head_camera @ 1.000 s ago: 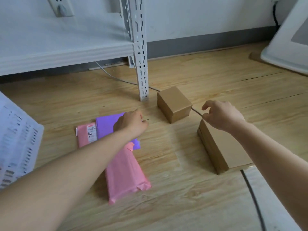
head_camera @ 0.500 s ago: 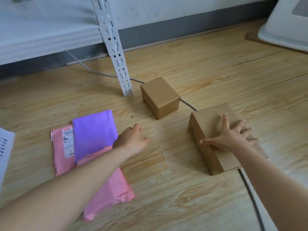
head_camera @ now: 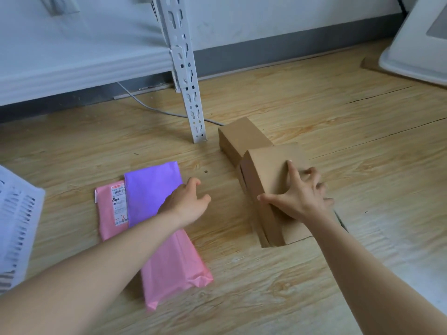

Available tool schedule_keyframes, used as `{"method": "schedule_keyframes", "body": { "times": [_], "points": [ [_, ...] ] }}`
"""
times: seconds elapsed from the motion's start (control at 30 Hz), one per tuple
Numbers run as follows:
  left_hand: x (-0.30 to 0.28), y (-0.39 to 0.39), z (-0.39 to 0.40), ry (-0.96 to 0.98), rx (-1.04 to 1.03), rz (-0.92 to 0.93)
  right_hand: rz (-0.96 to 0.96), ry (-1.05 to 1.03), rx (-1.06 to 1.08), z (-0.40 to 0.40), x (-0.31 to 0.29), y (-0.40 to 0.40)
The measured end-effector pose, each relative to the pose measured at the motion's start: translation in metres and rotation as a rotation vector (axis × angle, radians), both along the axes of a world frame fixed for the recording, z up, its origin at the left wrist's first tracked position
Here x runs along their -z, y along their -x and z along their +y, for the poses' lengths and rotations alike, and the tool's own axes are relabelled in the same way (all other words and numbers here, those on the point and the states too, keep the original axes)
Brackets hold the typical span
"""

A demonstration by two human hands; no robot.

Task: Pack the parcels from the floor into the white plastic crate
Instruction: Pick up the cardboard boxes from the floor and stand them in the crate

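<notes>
Right hand [head_camera: 298, 198] grips the flat cardboard parcel [head_camera: 271, 180] lying under it

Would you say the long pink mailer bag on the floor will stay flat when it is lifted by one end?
Probably not. The pink mailer bag looks like thin glossy plastic with a crumpled near end, so it will likely sag. Its smooth film may slip in the fingers. The purple mailer lying across its far part would probably slide off.

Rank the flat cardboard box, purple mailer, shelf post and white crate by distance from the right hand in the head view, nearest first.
1. flat cardboard box: under the right hand, gripped.
2. purple mailer: left, beyond the left hand.
3. shelf post: ahead, towards the wall.
4. white crate: far left edge.
</notes>
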State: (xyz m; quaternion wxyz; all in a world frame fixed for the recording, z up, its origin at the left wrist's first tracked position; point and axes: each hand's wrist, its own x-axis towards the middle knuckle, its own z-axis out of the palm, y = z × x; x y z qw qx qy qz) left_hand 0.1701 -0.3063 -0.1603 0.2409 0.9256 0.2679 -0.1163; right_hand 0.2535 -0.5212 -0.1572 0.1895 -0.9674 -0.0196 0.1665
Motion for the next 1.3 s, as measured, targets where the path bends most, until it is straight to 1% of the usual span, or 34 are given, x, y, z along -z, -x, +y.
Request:
{"method": "schedule_keyframes", "body": {
  "times": [0.03, 0.1, 0.17, 0.2, 0.23, 0.33, 0.37, 0.43, 0.47, 0.53, 0.57, 0.6, 0.63, 0.7, 0.77, 0.83, 0.9, 0.97, 1.0, 1.1, 1.2, 1.23, 1.3],
  "points": [
    [-0.005, 0.004, 0.005, 0.009, -0.011, -0.019, 0.014, -0.103, 0.003, 0.010, -0.008, 0.005],
    [-0.015, 0.014, 0.019, 0.032, -0.043, -0.059, 0.079, -0.427, 0.052, 0.031, -0.025, 0.018],
    [-0.028, 0.025, 0.036, 0.070, -0.095, -0.101, 0.212, -0.744, 0.099, 0.054, -0.043, 0.032],
    [-0.036, 0.031, 0.046, 0.107, -0.122, -0.125, 0.300, -0.860, 0.098, 0.065, -0.051, 0.040],
    [-0.045, 0.037, 0.056, 0.183, -0.163, -0.160, 0.387, -0.951, 0.075, 0.075, -0.058, 0.048],
    [-0.080, 0.062, 0.090, 0.544, -0.294, -0.303, 0.585, -1.195, -0.025, 0.107, -0.081, 0.068],
    [-0.093, 0.074, 0.101, 0.604, -0.308, -0.340, 0.627, -1.292, -0.038, 0.118, -0.089, 0.076],
    [-0.115, 0.100, 0.122, 0.650, -0.315, -0.384, 0.718, -1.510, -0.074, 0.142, -0.103, 0.094],
    [-0.125, 0.113, 0.132, 0.704, -0.320, -0.403, 0.754, -1.602, -0.086, 0.154, -0.108, 0.103],
    [-0.144, 0.137, 0.153, 0.866, -0.342, -0.481, 0.831, -1.719, -0.072, 0.180, -0.120, 0.122],
    [-0.153, 0.148, 0.166, 0.914, -0.345, -0.537, 0.852, -1.729, -0.044, 0.195, -0.126, 0.131],
    [-0.162, 0.159, 0.178, 0.926, -0.344, -0.580, 0.821, -1.693, -0.013, 0.210, -0.131, 0.138],
    [-0.170, 0.170, 0.192, 0.916, -0.340, -0.603, 0.742, -1.621, -0.005, 0.225, -0.137, 0.145],
    [-0.184, 0.194, 0.220, 0.860, -0.329, -0.618, 0.511, -1.434, -0.073, 0.254, -0.152, 0.162],
    [-0.196, 0.216, 0.250, 0.809, -0.332, -0.651, 0.306, -1.322, -0.150, 0.283, -0.168, 0.182],
    [-0.208, 0.236, 0.281, 0.774, -0.327, -0.699, 0.168, -1.344, -0.167, 0.313, -0.183, 0.203],
    [-0.218, 0.252, 0.312, 0.824, -0.316, -0.718, 0.054, -1.391, -0.204, 0.341, -0.197, 0.221],
    [-0.228, 0.269, 0.341, 0.888, -0.299, -0.713, -0.069, -1.326, -0.238, 0.370, -0.214, 0.242],
    [-0.231, 0.279, 0.356, 0.883, -0.286, -0.708, -0.072, -1.315, -0.246, 0.385, -0.223, 0.251],
    [-0.242, 0.309, 0.401, 0.784, -0.245, -0.696, 0.023, -1.301, -0.317, 0.432, -0.243, 0.279],
    [-0.257, 0.330, 0.438, 0.694, -0.193, -0.718, 0.113, -1.252, -0.479, 0.467, -0.251, 0.304],
    [-0.261, 0.334, 0.446, 0.672, -0.182, -0.728, 0.117, -1.262, -0.528, 0.475, -0.250, 0.309],
    [-0.267, 0.341, 0.459, 0.657, -0.175, -0.760, 0.114, -1.278, -0.540, 0.492, -0.252, 0.315]
  ]
}}
